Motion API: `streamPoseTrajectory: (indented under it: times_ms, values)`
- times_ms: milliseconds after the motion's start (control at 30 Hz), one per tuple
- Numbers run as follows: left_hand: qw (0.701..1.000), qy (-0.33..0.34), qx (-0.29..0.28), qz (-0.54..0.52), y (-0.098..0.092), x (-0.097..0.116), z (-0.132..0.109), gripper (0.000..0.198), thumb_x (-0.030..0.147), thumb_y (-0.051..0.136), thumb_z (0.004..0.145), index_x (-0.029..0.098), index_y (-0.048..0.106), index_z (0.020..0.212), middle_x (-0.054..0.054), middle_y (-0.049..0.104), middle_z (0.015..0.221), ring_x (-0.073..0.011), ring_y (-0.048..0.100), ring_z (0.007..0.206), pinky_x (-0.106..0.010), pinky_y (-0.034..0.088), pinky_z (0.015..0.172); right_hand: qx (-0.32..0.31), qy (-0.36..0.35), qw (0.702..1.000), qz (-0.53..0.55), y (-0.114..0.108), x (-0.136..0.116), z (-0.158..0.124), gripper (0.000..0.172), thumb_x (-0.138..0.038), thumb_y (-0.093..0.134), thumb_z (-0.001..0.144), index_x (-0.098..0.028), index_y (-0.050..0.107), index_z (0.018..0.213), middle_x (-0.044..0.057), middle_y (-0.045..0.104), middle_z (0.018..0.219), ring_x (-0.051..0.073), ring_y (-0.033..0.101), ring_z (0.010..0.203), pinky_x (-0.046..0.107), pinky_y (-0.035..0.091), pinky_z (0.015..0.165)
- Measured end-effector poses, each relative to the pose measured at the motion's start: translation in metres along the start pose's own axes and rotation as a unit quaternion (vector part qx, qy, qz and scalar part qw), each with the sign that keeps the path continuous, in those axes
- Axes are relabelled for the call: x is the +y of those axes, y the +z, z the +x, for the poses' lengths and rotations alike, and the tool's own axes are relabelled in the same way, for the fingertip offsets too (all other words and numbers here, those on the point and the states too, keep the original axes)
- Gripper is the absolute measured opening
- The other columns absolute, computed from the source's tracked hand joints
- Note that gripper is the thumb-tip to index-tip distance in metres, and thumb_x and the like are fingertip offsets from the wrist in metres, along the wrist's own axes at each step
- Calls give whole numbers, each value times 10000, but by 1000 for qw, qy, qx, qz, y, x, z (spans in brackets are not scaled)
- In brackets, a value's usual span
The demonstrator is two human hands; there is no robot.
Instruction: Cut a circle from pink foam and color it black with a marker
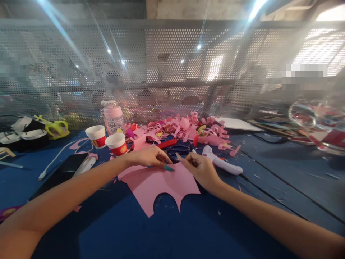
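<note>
A pink sheet (pixel 161 187), thin like paper or craft foam, lies over the dark blue table with scalloped, pointed cut-outs along its near edge. My left hand (pixel 151 157) is closed on its far edge, with the thumb on top. A small teal spot by that thumb could be a painted nail; I cannot tell. Around the far right part of the sheet, my right hand (pixel 201 167) is closed with curled fingers at the edge. Just beyond both hands lie dark-handled scissors (pixel 179 150), partly hidden, and a red-handled tool (pixel 167 144). Beside my right hand rests a white glue gun (pixel 222 162).
Pink scraps (pixel 185 126) are heaped behind my hands. Two paper cups (pixel 116 144) and a clear bottle (pixel 113 117) stand left of them. A black phone (pixel 66 169) and white cable lie further left. A perforated metal panel (pixel 172 72) closes off the back.
</note>
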State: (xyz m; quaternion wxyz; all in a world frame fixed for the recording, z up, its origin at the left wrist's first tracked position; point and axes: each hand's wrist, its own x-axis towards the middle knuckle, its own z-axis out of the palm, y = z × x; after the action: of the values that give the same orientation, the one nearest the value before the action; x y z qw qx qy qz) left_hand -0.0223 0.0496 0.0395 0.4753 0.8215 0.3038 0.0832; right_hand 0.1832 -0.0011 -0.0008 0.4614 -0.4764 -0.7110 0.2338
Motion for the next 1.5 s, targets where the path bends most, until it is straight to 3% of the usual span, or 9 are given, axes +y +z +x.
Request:
streamPoseTrajectory:
  times_ms: [100, 300, 367, 433, 567, 733, 900, 1367, 1500]
  values:
    - [1000, 24, 11, 11, 2, -1, 1, 350, 387, 661, 746, 153, 686, 1005, -61, 694, 873, -115, 570, 693, -199, 403, 613, -28, 12, 1000, -3, 0, 4, 1, 427, -545, 564, 761, -181, 441, 575, -54, 363, 493, 82, 311, 469, 231, 223, 426]
    - [972, 39, 100, 210, -2, 11, -3, 236, 307, 533, 845, 154, 693, 924, -51, 699, 836, -139, 616, 714, -211, 425, 639, -32, -1, 999, -3, -1, 6, 4, 425, -557, 527, 785, -181, 453, 600, -47, 384, 517, 87, 335, 479, 230, 245, 434]
    - [931, -1, 192, 309, -11, 16, -6, 214, 287, 525, 850, 164, 682, 928, -53, 696, 860, -156, 626, 757, -227, 438, 682, -30, -11, 999, -18, -2, 6, 3, 428, -555, 509, 797, -182, 456, 595, -47, 383, 505, 85, 334, 468, 227, 241, 426]
    - [848, -70, 314, 421, -25, 18, -11, 221, 255, 549, 838, 178, 634, 1027, -68, 670, 1007, -188, 608, 920, -256, 431, 793, -30, -20, 999, -40, -2, 5, 2, 430, -556, 488, 808, -182, 461, 596, -50, 379, 490, 83, 324, 453, 225, 231, 419]
    - [802, -148, 358, 455, -50, 4, -17, 438, 246, 636, 771, 47, 522, 1144, -225, 584, 1132, -311, 543, 1070, -368, 410, 867, -55, -35, 995, -81, -3, 0, 2, 424, -525, 430, 845, -178, 493, 609, -33, 438, 501, 90, 365, 456, 225, 246, 427]
    - [806, -181, 339, 450, -58, -20, -15, 327, 149, 688, 674, 91, 596, 982, -163, 669, 926, -277, 632, 890, -312, 456, 757, -81, -65, 988, -112, -3, -7, -1, 393, -476, 440, 862, -182, 506, 610, -33, 452, 496, 93, 376, 460, 225, 259, 437]
    - [810, -152, 374, 426, -62, -17, -15, 259, 22, 568, 706, 141, 634, 927, -104, 686, 897, -221, 638, 889, -277, 454, 772, -96, -87, 984, -121, -3, -9, -3, 391, -467, 435, 873, -185, 492, 609, -20, 496, 525, 98, 424, 483, 219, 296, 461]
    - [865, -35, 452, 217, -80, 10, -26, 387, 44, 600, 725, 149, 611, 1098, -64, 696, 882, -146, 655, 752, -245, 526, 680, -125, -109, 978, -126, -4, -7, -3, 376, -443, 393, 898, -187, 519, 654, -3, 555, 572, 116, 490, 509, 227, 333, 482]
    - [900, -43, 398, 173, -77, 2, -21, 590, 19, 499, 777, 184, 408, 1336, -107, 644, 1070, -120, 652, 696, -216, 528, 598, -120, -118, 978, -127, -4, -7, -3, 395, -470, 392, 894, -190, 510, 642, -7, 540, 563, 113, 480, 504, 232, 338, 485]
